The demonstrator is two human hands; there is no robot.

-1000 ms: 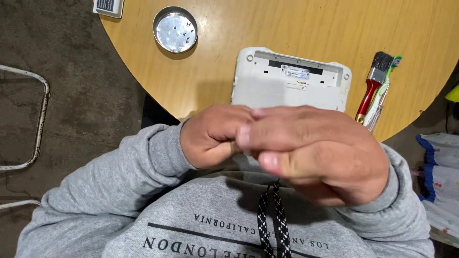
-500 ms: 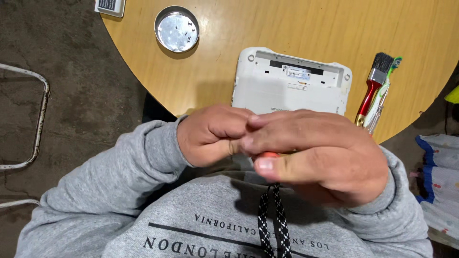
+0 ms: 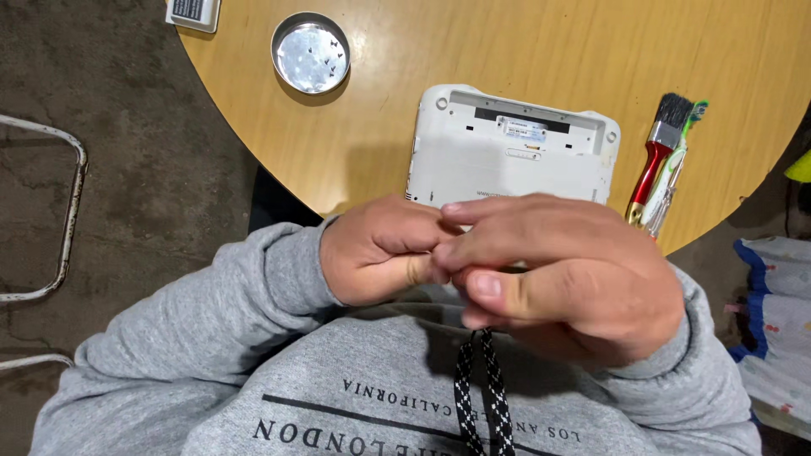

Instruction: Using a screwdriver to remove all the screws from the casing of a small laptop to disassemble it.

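Round table (image 3: 507, 51) of smooth, light yellow-brown wood grain, its curved edge over a rough, mottled grey floor (image 3: 127, 127). On it, near the person: a white plastic device (image 3: 507, 152), rectangular with rounded corners, lying back-side up, a dark recessed strip and a small label along its far edge; its near edge is hidden behind the hands. Just beyond its left corner, well apart: a shallow round metal tin (image 3: 310, 52), shiny, holding a few tiny dark screws scattered on its bottom. To the right of the device: a paintbrush (image 3: 657, 152) with black bristles, metal ferrule and glossy red handle, lying beside a slim clear-and-green tool (image 3: 676, 169), the two touching. Left hand (image 3: 380, 252): curled closed in a loose fist, fingertips meeting those of the other hand. Right hand (image 3: 566, 270): fingers bent and drawn together, thumb pressed forward; whether anything small is pinched between the two hands cannot be told. Both hands are held above a soft grey fleece sweatshirt (image 3: 253, 363), with a black-and-white braided drawcord (image 3: 481, 397) hanging below them. Bent metal tube frame (image 3: 72, 211) at the left, on the floor.
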